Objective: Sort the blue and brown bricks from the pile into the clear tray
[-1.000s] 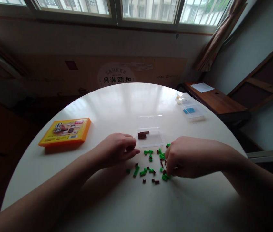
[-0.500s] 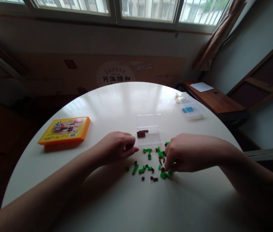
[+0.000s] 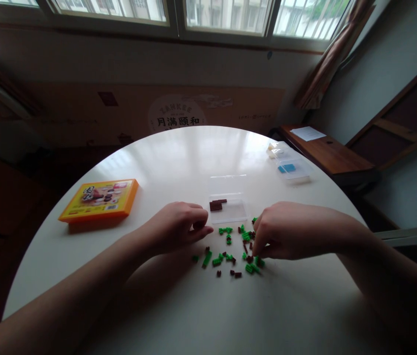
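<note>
Small green and brown toy building bricks (image 3: 217,261) lie scattered on the white round table (image 3: 193,315). My left hand (image 3: 182,224) hovers at the left of the pile, loosely curled, its thumb and forefinger apart and nothing visible between them. At the pile's right side, my right hand (image 3: 282,230) points down with its fingers drawn together. Its fingertips are beside a brown brick (image 3: 249,259) and several green bricks (image 3: 252,268); what they pinch, if anything, is too small to make out. Behind the pile, a clear plastic case (image 3: 232,212) stands open, holding dark brown brick pieces (image 3: 216,205).
An orange box (image 3: 99,199) with a yellow printed top lies at the table's left. At the far right are clear cases (image 3: 297,175), one with a blue piece (image 3: 286,168). Beyond the table's right edge stands a wooden desk (image 3: 337,158) with white paper (image 3: 308,133).
My right hand has lifted slightly, uncovering more of the green bricks below its fingertips. My left hand has barely moved.
</note>
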The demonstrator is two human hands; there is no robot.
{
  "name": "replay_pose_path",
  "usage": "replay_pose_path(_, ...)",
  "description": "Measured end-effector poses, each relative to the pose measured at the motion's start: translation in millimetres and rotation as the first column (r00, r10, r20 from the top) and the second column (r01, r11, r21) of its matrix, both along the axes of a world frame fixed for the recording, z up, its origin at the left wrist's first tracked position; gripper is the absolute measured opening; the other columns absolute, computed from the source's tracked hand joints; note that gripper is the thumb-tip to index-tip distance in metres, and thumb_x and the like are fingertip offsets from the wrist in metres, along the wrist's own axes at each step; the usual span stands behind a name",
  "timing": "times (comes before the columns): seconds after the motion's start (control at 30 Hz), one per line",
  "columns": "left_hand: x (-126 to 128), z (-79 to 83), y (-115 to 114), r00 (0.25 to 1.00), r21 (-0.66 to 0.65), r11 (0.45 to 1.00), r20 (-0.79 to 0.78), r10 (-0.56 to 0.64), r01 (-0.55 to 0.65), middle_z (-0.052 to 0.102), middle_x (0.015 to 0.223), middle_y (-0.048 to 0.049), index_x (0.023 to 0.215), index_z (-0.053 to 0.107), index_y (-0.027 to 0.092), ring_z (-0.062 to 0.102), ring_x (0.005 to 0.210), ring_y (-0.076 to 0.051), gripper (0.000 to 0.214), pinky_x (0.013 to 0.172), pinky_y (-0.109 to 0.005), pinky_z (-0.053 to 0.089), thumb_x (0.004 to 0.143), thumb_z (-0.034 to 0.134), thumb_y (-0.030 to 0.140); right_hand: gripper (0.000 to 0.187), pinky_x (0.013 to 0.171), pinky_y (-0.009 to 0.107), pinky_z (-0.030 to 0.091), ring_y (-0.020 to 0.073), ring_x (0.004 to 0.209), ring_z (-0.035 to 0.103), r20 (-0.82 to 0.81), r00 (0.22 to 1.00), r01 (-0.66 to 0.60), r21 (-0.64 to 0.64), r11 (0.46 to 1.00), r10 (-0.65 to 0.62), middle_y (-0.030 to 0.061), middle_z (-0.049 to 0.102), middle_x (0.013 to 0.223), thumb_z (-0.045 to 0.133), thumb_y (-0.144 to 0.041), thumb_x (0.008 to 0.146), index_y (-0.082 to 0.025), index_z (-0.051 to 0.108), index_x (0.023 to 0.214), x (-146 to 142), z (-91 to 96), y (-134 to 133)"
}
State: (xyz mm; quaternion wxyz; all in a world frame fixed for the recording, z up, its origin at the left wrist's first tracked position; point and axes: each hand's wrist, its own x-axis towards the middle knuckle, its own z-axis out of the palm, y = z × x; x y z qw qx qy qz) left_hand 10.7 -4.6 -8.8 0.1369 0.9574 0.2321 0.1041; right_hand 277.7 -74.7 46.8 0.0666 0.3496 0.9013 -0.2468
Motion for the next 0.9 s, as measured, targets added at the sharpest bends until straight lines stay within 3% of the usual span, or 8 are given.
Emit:
replay_pose_path(0.1,4.7,2.7,-9.0,1.000,0.025,0.999,0.010,-0.021,0.020,0.056,0.069,0.0017,0.071,0.057,0.019,0.045,0.056,-0.010,0.027,0.053,-0.023,0.033,0.092,0.054,0.034,0.022,0.069,0.025,0.040,0.0143,0.072,0.063,0.000,1.000,-0.011,-0.016,1.000,0.011,-0.0022,0.074,0.083,0.059,-0.023,0.084,-0.032,0.078,0.091,-3.2,-2.2,-0.9)
replay_pose_path(0.2,12.9,6.2,-22.6,0.996,0.087,0.994,0.044,-0.074,0.070,0.064,0.088,-0.0032,0.093,0.069,0.024,0.057,0.078,-0.015,0.017,0.067,-0.025,0.043,0.093,0.054,0.033,0.022,0.069,0.025,0.039,0.0147,0.072,0.063,0.008,1.000,-0.023,-0.012,1.000,0.023,-0.0024,0.075,0.084,0.060,-0.021,0.082,-0.033,0.077,0.091,-3.2,-4.4,-0.9)
replay_pose_path(0.3,21.3,8.0,-34.8,0.991,0.138,0.983,0.048,-0.126,0.118,0.063,0.109,-0.0067,0.108,0.069,0.028,0.057,0.098,-0.022,0.021,0.084,-0.033,0.048,0.092,0.057,0.031,0.023,0.068,0.027,0.038,0.0149,0.070,0.063,0.020,1.000,-0.011,0.007,1.000,0.011,-0.0020,0.075,0.082,0.059,-0.022,0.083,-0.034,0.077,0.092,0.0,-4.7,0.0)
replay_pose_path(0.4,26.8,5.4,-41.4,0.988,0.151,0.978,0.041,-0.150,0.142,0.055,0.134,-0.0073,0.117,0.066,0.034,0.049,0.120,-0.030,0.029,0.099,-0.044,0.043,0.089,0.060,0.030,0.023,0.065,0.027,0.036,0.0145,0.067,0.062,0.029,1.000,0.002,0.038,0.999,-0.003,-0.0019,0.074,0.080,0.059,-0.022,0.083,-0.033,0.078,0.090,3.1,-3.6,0.6)
replay_pose_path(0.6,30.4,-6.1,-43.0,0.986,0.124,0.979,0.003,-0.164,0.162,0.037,0.154,-0.0077,0.120,0.066,0.036,0.035,0.139,-0.034,0.031,0.105,-0.050,0.037,0.090,0.059,0.033,0.022,0.064,0.026,0.035,0.0142,0.066,0.060,0.031,1.000,-0.008,0.077,0.997,0.006,-0.0018,0.074,0.077,0.057,-0.022,0.083,-0.032,0.077,0.085,2.4,-4.2,0.0)
replay_pose_path(0.77,29.8,-3.4,-43.8,0.987,0.086,0.983,0.000,-0.164,0.163,0.036,0.155,-0.0079,0.113,0.070,0.034,0.033,0.141,-0.034,0.025,0.107,-0.051,0.036,0.092,0.057,0.038,0.021,0.063,0.026,0.034,0.0144,0.067,0.059,0.032,0.999,-0.033,0.094,0.995,0.030,-0.0012,0.073,0.078,0.057,-0.021,0.082,-0.029,0.077,0.083,-1.3,-4.5,1.5)
replay_pose_path(0.9,27.3,1.9,-43.0,0.986,0.111,0.981,0.033,-0.162,0.157,0.040,0.153,-0.0056,0.097,0.074,0.029,0.032,0.142,-0.034,0.018,0.109,-0.050,0.037,0.093,0.057,0.030,0.024,0.064,0.026,0.034,0.0146,0.070,0.060,0.019,1.000,-0.020,0.073,0.997,0.019,-0.0013,0.074,0.081,0.058,-0.016,0.079,-0.029,0.076,0.087,-2.3,-5.5,3.4)
